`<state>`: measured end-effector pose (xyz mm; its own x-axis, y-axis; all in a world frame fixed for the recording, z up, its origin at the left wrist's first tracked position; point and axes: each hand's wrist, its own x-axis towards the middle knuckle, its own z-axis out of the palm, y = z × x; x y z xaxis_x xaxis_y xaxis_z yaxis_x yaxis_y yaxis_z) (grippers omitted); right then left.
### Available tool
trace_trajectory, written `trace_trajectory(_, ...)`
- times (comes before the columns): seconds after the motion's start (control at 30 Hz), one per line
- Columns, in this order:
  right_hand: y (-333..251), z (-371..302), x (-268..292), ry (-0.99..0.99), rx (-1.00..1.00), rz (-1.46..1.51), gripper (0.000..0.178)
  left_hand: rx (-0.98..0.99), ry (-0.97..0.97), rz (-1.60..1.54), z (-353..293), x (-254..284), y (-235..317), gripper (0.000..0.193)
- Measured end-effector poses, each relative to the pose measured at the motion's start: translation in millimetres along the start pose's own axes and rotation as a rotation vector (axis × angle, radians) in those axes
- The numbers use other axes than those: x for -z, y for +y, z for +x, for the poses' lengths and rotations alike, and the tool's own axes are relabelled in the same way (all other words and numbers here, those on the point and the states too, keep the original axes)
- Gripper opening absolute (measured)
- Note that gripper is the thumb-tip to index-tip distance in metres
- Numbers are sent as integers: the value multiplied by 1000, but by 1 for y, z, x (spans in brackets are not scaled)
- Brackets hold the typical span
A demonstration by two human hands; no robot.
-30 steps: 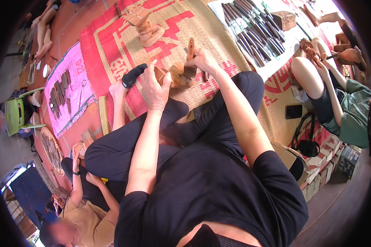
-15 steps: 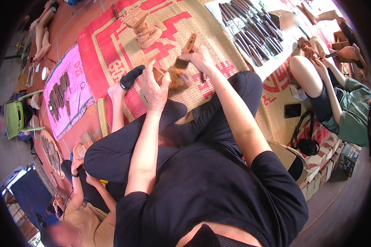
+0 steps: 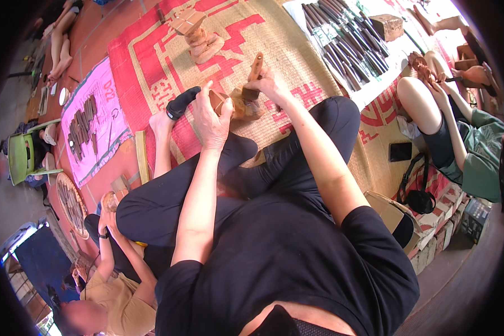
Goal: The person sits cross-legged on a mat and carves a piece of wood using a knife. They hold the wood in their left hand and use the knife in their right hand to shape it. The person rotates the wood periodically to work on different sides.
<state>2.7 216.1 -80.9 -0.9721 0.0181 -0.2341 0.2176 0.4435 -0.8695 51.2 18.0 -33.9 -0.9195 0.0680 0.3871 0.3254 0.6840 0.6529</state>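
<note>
My left hand (image 3: pixel 210 122) is closed around a brown wood carving (image 3: pixel 217 101), its flat block end between thumb and fingers. The carving lies over the woven mat between my crossed legs; part of it is hidden by the hand. In my right hand (image 3: pixel 274 88) is a flat brush (image 3: pixel 256 67), gripped low near its dark band, with the wooden handle pointing up and away. Its bristles are against the carving's right part, though blur and fingers hide the exact contact. Beyond my hands stands another wood carving (image 3: pixel 206 47) with a square block on top.
Rows of chisels (image 3: pixel 347 45) lie on a white cloth at far right, beside a wood block (image 3: pixel 387 27). More tools (image 3: pixel 84 127) rest on a pink cloth (image 3: pixel 103 89) at left. Co-workers sit on both sides. A phone (image 3: pixel 400 152) lies at right.
The brush has dropped slightly with my right hand, against the carving. My left hand keeps its hold. At lower left, a co-worker's second hand has come up to their wood piece.
</note>
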Motion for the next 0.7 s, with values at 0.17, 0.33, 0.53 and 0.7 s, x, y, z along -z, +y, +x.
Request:
trace_trajectory(0.17,-22,-6,15,49,9,-48,35,-24,-13,30,0,-1,-2,58)
trace_trajectory(0.33,-16,-2,-23,120,114,160,33,-63,3,19,0,-2,-2,58)
trace_trajectory(0.53,-29,-8,8,47,-26,-126,31,-44,10,49,0,-4,-1,57)
trace_trajectory(0.7,-25,-16,-6,205,-28,-134,33,-19,-6,128,5,-14,8,58)
